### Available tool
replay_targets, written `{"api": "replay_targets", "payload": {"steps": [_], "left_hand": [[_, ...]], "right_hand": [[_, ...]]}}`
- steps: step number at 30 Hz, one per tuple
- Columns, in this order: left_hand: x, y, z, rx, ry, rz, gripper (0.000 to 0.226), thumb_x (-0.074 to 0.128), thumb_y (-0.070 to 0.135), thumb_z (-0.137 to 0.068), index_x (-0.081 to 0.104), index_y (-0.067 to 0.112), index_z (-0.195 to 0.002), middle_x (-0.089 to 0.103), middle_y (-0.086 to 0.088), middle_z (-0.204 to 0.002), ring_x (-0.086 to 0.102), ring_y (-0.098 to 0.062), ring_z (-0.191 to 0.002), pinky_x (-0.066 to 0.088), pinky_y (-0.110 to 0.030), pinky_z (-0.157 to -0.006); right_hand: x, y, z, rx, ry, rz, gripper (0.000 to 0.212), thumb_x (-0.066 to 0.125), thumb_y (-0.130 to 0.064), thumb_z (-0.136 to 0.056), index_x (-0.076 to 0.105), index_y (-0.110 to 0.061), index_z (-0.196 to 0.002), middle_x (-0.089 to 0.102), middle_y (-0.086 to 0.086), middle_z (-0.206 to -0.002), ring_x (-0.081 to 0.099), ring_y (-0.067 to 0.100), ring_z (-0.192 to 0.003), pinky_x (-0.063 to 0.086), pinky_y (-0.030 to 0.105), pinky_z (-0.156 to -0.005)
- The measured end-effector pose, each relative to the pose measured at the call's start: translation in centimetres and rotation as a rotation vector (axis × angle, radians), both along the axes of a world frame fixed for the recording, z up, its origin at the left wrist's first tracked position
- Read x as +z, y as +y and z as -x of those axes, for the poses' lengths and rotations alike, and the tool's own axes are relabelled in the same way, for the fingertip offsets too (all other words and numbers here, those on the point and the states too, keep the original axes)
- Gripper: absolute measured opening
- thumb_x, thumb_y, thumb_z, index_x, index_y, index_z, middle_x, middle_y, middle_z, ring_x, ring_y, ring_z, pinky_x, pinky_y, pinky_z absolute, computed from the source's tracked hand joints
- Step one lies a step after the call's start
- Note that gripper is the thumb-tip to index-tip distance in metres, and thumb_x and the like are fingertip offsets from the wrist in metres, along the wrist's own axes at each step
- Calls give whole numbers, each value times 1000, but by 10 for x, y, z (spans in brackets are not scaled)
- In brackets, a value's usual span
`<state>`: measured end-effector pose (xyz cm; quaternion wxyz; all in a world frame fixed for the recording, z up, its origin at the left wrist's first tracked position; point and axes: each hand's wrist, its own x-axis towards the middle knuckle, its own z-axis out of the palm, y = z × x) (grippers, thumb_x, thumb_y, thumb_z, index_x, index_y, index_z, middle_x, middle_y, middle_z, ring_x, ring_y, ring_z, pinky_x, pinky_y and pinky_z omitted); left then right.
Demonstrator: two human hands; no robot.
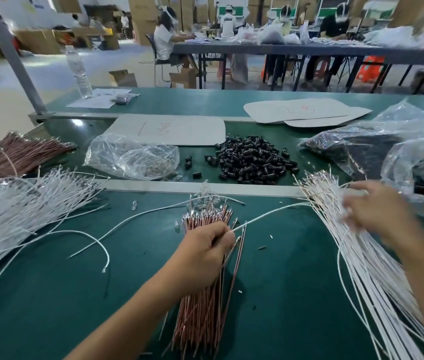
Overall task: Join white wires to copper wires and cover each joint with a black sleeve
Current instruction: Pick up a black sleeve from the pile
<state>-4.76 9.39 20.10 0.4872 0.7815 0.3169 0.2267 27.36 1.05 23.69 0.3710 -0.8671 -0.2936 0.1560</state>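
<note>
Nearest, a copper bundle lies on the green table, running away from the person with its terminal ends at the far side. The left hand rests on top of this bundle, fingers curled, pinching the end of one white wire between thumb and fingertips. That wire runs up and to the right into the white bundle, which fans along the right side of the table. The right hand is over the far end of the white bundle, fingers spread but motion-blurred; whether it grips anything cannot be told. A few loose white wires curve across the table to the left, toward a large white heap at the left edge. Beyond a metal strip, in the middle of the next section, lies a pile of black sleeves. A clear bag with small metal parts is just left of the pile, and a second copper bundle lies far left. A large plastic bag with dark contents is at the right. A cardboard sheet with red marks lies behind the sleeves. Further back stands a water bottle; people sit at a distant table.
</note>
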Motion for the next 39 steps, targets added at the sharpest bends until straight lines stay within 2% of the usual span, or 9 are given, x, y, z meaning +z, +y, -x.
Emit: {"api": "replay_targets", "payload": {"steps": [3,8,11,14,19,25,29,33,39], "left_hand": [[-2,3,3,26,72,-183,30,55,24,-102,59,10,-76,44,9,-54,34,-4,-48,31,-21,-47],[-4,2,2,32,186,-493,28,58,29,-100,67,13,-78,56,8,-70,50,-8,-67,44,-26,-63],[-4,-2,4,-25,225,-608,26,57,33,-99,73,15,-90,57,7,-81,53,-12,-74,48,-34,-68],[-4,-3,8,-85,214,-638,25,55,31,-96,69,14,-85,54,5,-80,53,-18,-72,50,-41,-64],[-2,-4,12,-42,149,-505,18,58,24,-99,68,16,-87,49,10,-82,49,-8,-74,45,-29,-67],[-1,-1,17,114,-158,315,47,46,-7,-99,59,23,-132,62,2,-102,56,-6,-76,48,-22,-75],[-2,-3,16,112,-272,322,28,59,-2,-95,62,11,-120,74,-7,-100,73,-22,-86,57,-26,-77],[-2,-7,15,101,-286,246,18,74,32,-79,72,18,-90,73,-11,-76,67,-21,-57,53,-24,-53],[-9,-8,13,123,-328,248,21,69,28,-83,75,35,-103,65,-2,-66,57,-13,-57,51,-24,-57]], "right_hand": [[-8,-10,42,199,-544,442,51,53,-53,-98,41,-35,-144,68,12,-117,67,34,-100,54,42,-76],[-21,-6,128,327,-973,193,88,80,-47,-75,42,-21,-150,38,24,-141,42,41,-125,51,52,-90],[-31,-5,148,680,-1061,-68,67,82,-30,-78,59,-11,-138,47,23,-144,41,41,-136,44,57,-107],[-42,-2,150,1087,-840,-263,27,60,-17,-98,68,-3,-119,67,11,-122,63,27,-115,51,46,-102],[-41,-4,136,1021,-603,-315,27,47,-30,-105,67,-13,-98,51,-9,-83,48,11,-71,47,30,-64],[-42,-7,134,803,-411,-472,11,62,-19,-97,73,-17,-93,53,-18,-75,52,3,-66,41,17,-63],[-41,-9,133,748,-390,-500,11,64,-19,-96,75,-19,-96,56,-15,-77,56,7,-68,40,15,-64],[-41,-11,136,768,-351,-529,11,65,-18,-96,76,-18,-99,56,-13,-81,57,10,-68,41,17,-64],[-40,-12,138,780,-343,-562,15,66,-18,-96,78,-15,-104,58,-9,-82,58,14,-67,47,27,-60]]}}
